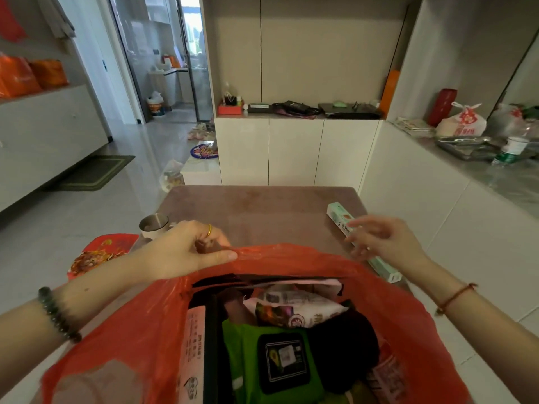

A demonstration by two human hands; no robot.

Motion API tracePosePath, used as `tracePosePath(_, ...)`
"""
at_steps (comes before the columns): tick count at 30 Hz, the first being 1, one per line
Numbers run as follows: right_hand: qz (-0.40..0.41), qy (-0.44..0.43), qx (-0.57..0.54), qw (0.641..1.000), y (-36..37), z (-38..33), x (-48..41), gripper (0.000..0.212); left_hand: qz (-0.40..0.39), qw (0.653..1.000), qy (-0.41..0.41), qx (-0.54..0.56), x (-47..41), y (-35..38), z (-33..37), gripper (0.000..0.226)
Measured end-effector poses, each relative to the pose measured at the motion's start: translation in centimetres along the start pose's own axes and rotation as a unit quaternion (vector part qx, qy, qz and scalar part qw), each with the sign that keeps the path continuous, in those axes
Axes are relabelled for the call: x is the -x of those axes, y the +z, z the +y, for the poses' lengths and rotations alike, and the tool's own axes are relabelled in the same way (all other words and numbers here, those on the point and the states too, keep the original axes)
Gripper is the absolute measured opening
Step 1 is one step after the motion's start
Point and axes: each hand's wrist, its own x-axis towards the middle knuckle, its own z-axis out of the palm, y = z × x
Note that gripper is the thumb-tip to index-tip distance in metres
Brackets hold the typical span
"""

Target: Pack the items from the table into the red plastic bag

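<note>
On the near desk (262,211) edge, red plastic bag (140,330) wide open, partly cut off below, full of packets hard to identify. Left hand (186,252) pinching the bag's far rim; right hand (382,240) open, fingers spread, blurred, over a pale green box (339,215) partly hidden behind it.

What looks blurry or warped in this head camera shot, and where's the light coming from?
Head view: the right hand is motion-blurred over the green box; the left hand pinching the red bag rim is sharper. Wide-angle distortion bows walls and forearms. Daylight comes through the glass door, giving sheen on the floor.
</note>
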Motion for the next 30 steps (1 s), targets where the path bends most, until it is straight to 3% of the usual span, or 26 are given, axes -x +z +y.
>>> tracePosePath(2,0.081,0.073,0.040,0.993,-1.9,3.2,-3.8,0.031,0.008,1.000,0.011,-0.004,-0.6,-0.1,-0.6,0.044)
tracePosePath(4,0.033,0.141,0.204,0.968,-2.9,7.3,-6.9,0.058,0.023,1.000,0.020,-0.010,-1.2,-0.1,-1.2,0.047)
tracePosePath(6,-0.024,0.194,0.299,0.934,-2.7,11.7,-8.6,0.078,0.039,0.999,0.018,-0.005,-1.6,0.0,-1.7,0.044)
tracePosePath(12,-0.020,0.298,0.447,0.843,-0.9,24.3,-10.8,0.088,0.029,0.999,-0.007,0.028,-2.7,0.3,-2.5,0.020)
tracePosePath(15,-0.001,0.288,0.414,0.863,0.4,23.8,-10.3,0.052,0.028,0.999,-0.022,0.029,-3.1,0.4,-2.6,0.017)
tracePosePath(18,-0.053,0.300,0.378,0.874,0.7,21.5,-9.8,0.044,0.041,0.998,-0.032,0.026,-3.2,0.3,-2.5,0.020)
tracePosePath(19,-0.059,0.307,0.323,0.893,0.6,20.5,-9.5,0.044,0.046,0.998,-0.036,0.028,-3.2,0.3,-2.4,0.022)
tracePosePath(21,-0.015,0.326,0.087,0.941,-0.1,17.7,-8.4,0.040,0.055,0.997,-0.040,0.032,-3.1,0.2,-2.1,0.020)
tracePosePath(24,0.003,0.279,-0.202,0.939,-2.2,11.1,-5.0,0.039,0.068,0.996,-0.052,0.021,-2.9,0.2,-1.9,0.020)
tracePosePath(27,-0.018,0.125,-0.208,0.970,-5.1,4.5,-0.2,0.089,0.094,0.993,-0.071,0.002,-2.7,0.2,-2.2,0.023)
tracePosePath(30,-0.060,-0.015,-0.087,0.994,-6.1,-0.1,4.8,0.087,0.105,0.991,-0.076,-0.018,-2.5,0.5,-2.0,0.025)
